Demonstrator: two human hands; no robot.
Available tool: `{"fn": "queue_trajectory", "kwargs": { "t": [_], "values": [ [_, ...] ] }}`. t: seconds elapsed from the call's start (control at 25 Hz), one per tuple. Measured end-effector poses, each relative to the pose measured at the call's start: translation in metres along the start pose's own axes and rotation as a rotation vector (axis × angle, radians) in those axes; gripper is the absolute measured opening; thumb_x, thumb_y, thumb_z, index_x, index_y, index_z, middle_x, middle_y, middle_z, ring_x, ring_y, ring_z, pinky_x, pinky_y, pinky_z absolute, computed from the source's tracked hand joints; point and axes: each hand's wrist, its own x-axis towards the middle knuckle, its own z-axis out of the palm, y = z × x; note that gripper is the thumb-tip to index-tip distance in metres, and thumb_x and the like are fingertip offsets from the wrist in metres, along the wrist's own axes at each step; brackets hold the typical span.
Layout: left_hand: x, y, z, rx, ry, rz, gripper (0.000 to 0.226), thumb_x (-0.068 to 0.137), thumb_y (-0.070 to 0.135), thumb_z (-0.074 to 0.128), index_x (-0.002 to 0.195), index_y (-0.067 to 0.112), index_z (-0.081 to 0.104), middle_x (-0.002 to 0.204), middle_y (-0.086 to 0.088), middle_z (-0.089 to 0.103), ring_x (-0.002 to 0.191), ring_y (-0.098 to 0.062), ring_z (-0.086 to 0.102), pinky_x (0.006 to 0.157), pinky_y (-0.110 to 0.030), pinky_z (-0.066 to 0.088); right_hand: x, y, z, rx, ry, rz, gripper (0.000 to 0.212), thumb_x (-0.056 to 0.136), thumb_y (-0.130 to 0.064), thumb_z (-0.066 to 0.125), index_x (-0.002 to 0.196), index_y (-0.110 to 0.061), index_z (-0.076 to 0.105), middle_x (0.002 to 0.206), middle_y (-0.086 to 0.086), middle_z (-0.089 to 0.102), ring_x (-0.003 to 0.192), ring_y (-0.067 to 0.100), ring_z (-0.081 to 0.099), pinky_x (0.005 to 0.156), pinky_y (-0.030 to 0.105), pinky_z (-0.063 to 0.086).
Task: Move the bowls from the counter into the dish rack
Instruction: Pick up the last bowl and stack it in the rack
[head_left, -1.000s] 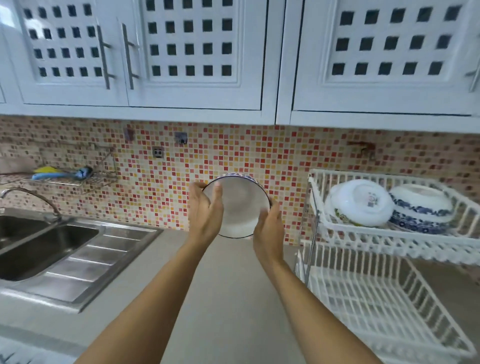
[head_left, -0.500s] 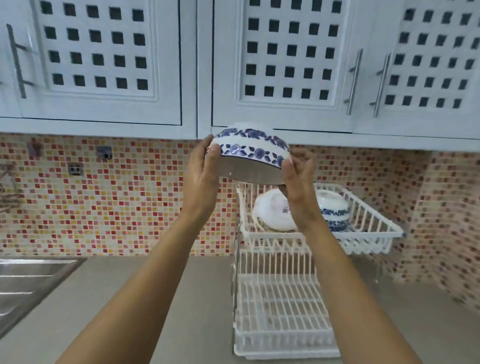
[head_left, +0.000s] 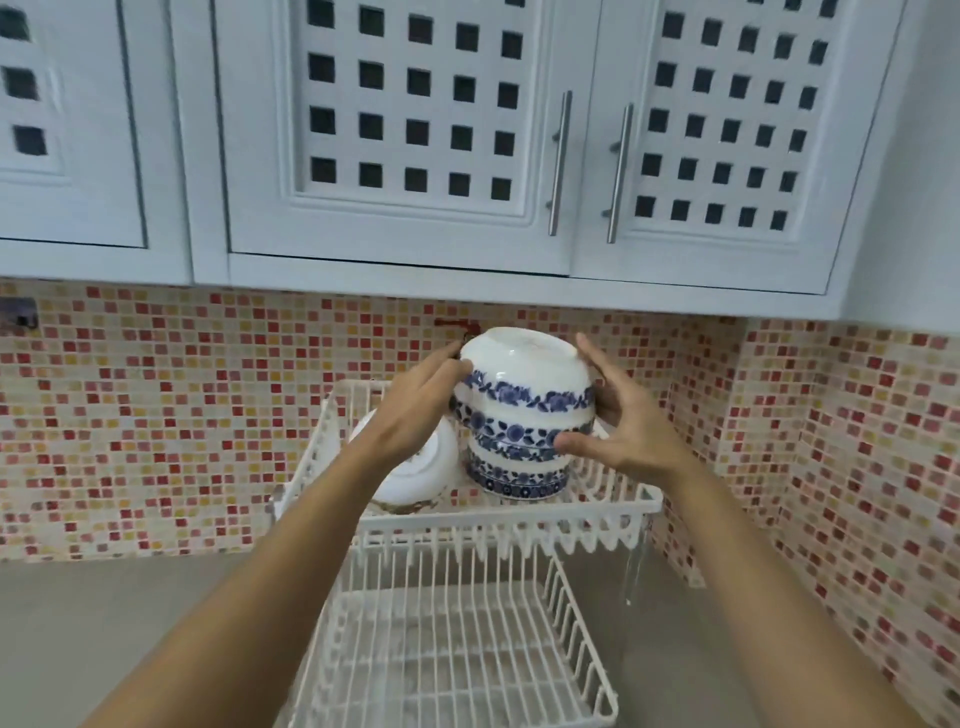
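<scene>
Nearest the camera, 2 bare forearms reach forward from the bottom corners, above the lower tier (head_left: 457, 644) of a white wire dish rack, which stands on a grey counter (head_left: 130, 618) and holds nothing that can be seen; beyond it the upper tier (head_left: 519, 522) carries the bowls; the left hand (head_left: 415, 410) has its fingers curled against the left side of an upside-down blue-and-white bowl (head_left: 524, 376), and the right hand (head_left: 626, 421) cups the bowl's right side, thumb forward under the floral band and fingers spread up along the wall, so the bowl is gripped between both hands; it sits tilted, base up, on top of a second blue-patterned bowl (head_left: 517, 467) that stands inverted on the upper tier, though whether the 2 are fully nested cannot be told; just left of this stack, partly hidden by the left wrist, a plain white bowl (head_left: 415, 475) lies tipped on the same tier; behind the rack runs a mosaic backsplash (head_left: 182, 415) of red, orange and cream tiles; farthest and highest hang white wall cabinets (head_left: 405, 130) with square cut-outs and 2 metal bar handles (head_left: 560, 163).
</scene>
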Motion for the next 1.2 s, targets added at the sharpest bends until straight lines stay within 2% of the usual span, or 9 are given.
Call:
{"fn": "queue_trajectory", "kwargs": {
  "t": [0.08, 0.2, 0.32, 0.44, 0.56, 0.72, 0.84, 1.0, 1.2],
  "values": [
    [0.012, -0.007, 0.024, -0.006, 0.012, -0.050, 0.074, 0.081, 0.056, 0.034, 0.147, 0.022, 0.035, 0.155, 0.001, 0.035, 0.142, -0.020, 0.033, 0.117, -0.045, 0.027, 0.007, 0.023, -0.012, -0.142, -0.043, 0.038, 0.128, 0.045, -0.056, 0.085, 0.147, -0.041, 0.010, 0.157, -0.003, 0.021, 0.142, 0.018, 0.030, 0.114, 0.043, 0.032],
    [0.023, -0.015, 0.057, 0.035, 0.026, -0.127, 0.074, 0.082, 0.059, 0.027, 0.143, 0.020, 0.041, 0.151, -0.002, 0.041, 0.137, -0.024, 0.039, 0.114, -0.047, 0.031, 0.016, 0.055, -0.022, -0.232, -0.113, 0.113, 0.147, 0.034, -0.063, 0.086, 0.150, -0.034, 0.000, 0.159, -0.007, 0.015, 0.145, 0.015, 0.021, 0.117, 0.049, 0.026],
    [0.029, -0.023, 0.082, 0.084, 0.085, -0.150, 0.053, 0.097, 0.044, 0.026, 0.137, 0.017, 0.050, 0.139, -0.006, 0.052, 0.120, -0.022, 0.049, 0.103, -0.039, 0.040, 0.021, 0.075, -0.021, -0.328, -0.190, 0.124, 0.145, 0.040, -0.049, 0.090, 0.151, -0.026, 0.000, 0.158, -0.011, 0.016, 0.143, 0.013, 0.020, 0.119, 0.042, 0.017],
    [0.030, -0.030, 0.097, 0.107, 0.134, -0.204, 0.047, 0.101, 0.038, 0.026, 0.135, 0.014, 0.048, 0.135, -0.008, 0.052, 0.110, -0.018, 0.047, 0.092, -0.033, 0.038, 0.024, 0.085, -0.009, -0.359, -0.218, 0.079, 0.139, 0.045, -0.040, 0.092, 0.150, -0.026, 0.002, 0.154, -0.009, 0.023, 0.139, 0.014, 0.024, 0.117, 0.045, 0.023],
    [0.027, -0.037, 0.104, 0.109, 0.154, -0.229, 0.045, 0.101, 0.037, 0.029, 0.137, 0.014, 0.045, 0.132, -0.006, 0.051, 0.109, -0.015, 0.044, 0.090, -0.030, 0.033, 0.025, 0.097, 0.001, -0.476, -0.252, 0.057, 0.148, 0.049, -0.043, 0.090, 0.149, -0.018, -0.017, 0.161, 0.000, -0.006, 0.148, 0.021, 0.006, 0.118, 0.039, 0.016],
    [0.027, -0.039, 0.107, 0.098, 0.170, -0.245, 0.043, 0.101, 0.034, 0.033, 0.136, 0.014, 0.046, 0.114, 0.005, 0.047, 0.106, -0.013, 0.043, 0.087, -0.028, 0.031, 0.029, 0.104, 0.004, -0.555, -0.272, 0.038, 0.149, 0.049, -0.047, 0.088, 0.148, -0.018, -0.020, 0.160, 0.001, -0.014, 0.148, 0.020, 0.000, 0.117, 0.036, 0.012],
    [0.026, -0.039, 0.108, 0.115, 0.159, -0.250, 0.045, 0.101, 0.034, 0.034, 0.139, 0.013, 0.043, 0.114, 0.007, 0.043, 0.107, -0.011, 0.040, 0.088, -0.026, 0.029, 0.030, 0.106, 0.006, -0.535, -0.279, 0.046, 0.145, 0.048, -0.046, 0.089, 0.150, -0.023, -0.012, 0.161, 0.000, -0.007, 0.148, 0.021, 0.005, 0.118, 0.039, 0.016],
    [0.025, -0.039, 0.108, 0.091, 0.150, -0.267, 0.045, 0.100, 0.036, 0.034, 0.137, 0.014, 0.045, 0.115, 0.005, 0.045, 0.107, -0.013, 0.042, 0.087, -0.028, 0.031, 0.029, 0.105, 0.007, -0.589, -0.300, 0.044, 0.136, 0.055, -0.042, 0.087, 0.150, -0.019, -0.007, 0.159, -0.002, -0.002, 0.143, 0.027, 0.023, 0.112, 0.045, 0.033],
    [0.023, -0.039, 0.108, 0.101, 0.133, -0.274, 0.045, 0.100, 0.036, 0.034, 0.138, 0.015, 0.044, 0.115, 0.007, 0.043, 0.106, -0.012, 0.041, 0.087, -0.027, 0.030, 0.029, 0.108, 0.007, -0.575, -0.302, 0.044, 0.134, 0.057, -0.038, 0.087, 0.150, -0.019, -0.007, 0.159, -0.003, -0.004, 0.143, 0.027, 0.023, 0.112, 0.044, 0.033]
  ]
}}
